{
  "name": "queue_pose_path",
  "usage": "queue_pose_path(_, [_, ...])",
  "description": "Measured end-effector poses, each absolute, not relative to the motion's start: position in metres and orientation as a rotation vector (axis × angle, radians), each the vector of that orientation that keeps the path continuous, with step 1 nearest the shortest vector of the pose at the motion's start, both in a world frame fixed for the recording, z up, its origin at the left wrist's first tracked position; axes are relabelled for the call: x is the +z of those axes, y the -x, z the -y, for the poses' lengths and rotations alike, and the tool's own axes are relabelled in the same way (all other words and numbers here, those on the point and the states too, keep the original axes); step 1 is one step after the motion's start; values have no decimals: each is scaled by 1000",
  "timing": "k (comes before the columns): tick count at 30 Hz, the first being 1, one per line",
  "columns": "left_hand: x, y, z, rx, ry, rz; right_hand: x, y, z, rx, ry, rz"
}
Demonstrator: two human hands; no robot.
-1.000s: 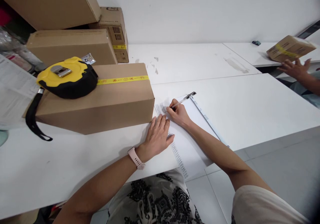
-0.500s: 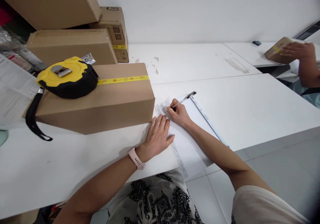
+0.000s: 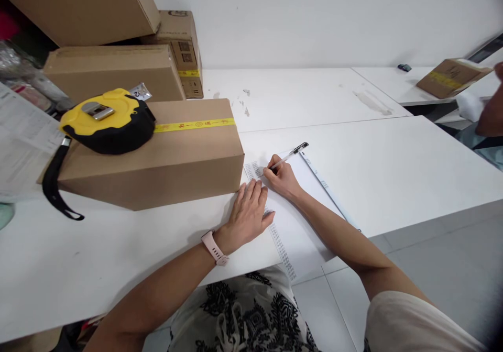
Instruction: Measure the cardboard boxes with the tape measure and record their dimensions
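My right hand (image 3: pixel 282 176) grips a pen (image 3: pixel 291 152) with a clear barrel and black end, its tip down at the paper and hidden by my fingers. Under both hands lies a sheet of paper (image 3: pixel 301 247) with printed or written rows along its left side; it overhangs the table's front edge. My left hand (image 3: pixel 248 213) rests flat on the sheet's left margin, fingers stretched out. Close to its fingertips stands a taped cardboard box (image 3: pixel 188 176), and on that box sits a yellow and black tape measure (image 3: pixel 108 121) with a black wrist strap.
More cardboard boxes (image 3: pixel 113 69) are stacked at the back left, against the wall. Papers and clear plastic packaging (image 3: pixel 27 137) lie at the far left. A light blue strip (image 3: pixel 328 189) runs along the sheet's right side. Far right, a co-worker's arm (image 3: pixel 491 111) is near a small taped box (image 3: pixel 450 78).
The co-worker's hand has come off the small box at the far right, which now shows more fully. My hands, the pen and the paper look almost the same.
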State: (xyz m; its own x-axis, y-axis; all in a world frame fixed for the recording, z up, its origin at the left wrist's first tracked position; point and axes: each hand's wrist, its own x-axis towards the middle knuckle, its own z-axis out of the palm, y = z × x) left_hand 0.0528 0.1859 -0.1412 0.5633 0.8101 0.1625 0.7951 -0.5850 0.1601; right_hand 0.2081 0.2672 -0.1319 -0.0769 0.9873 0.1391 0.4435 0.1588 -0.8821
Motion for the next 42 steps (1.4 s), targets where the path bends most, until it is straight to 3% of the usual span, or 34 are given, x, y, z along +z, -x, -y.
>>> queue_pose_path(22, [-141, -52, -186, 336, -2704, -1383, -134, -209, -267, 832, 1430, 1629])
queue_pose_path(33, [-146, -50, -185, 382, -2715, -1385, -148, -244, -290, 301, 1237, 2068])
queue_pose_path(42, [-124, -44, -174, 1013, -2810, -1241, -167, -246, -305, 200, 1250, 2079])
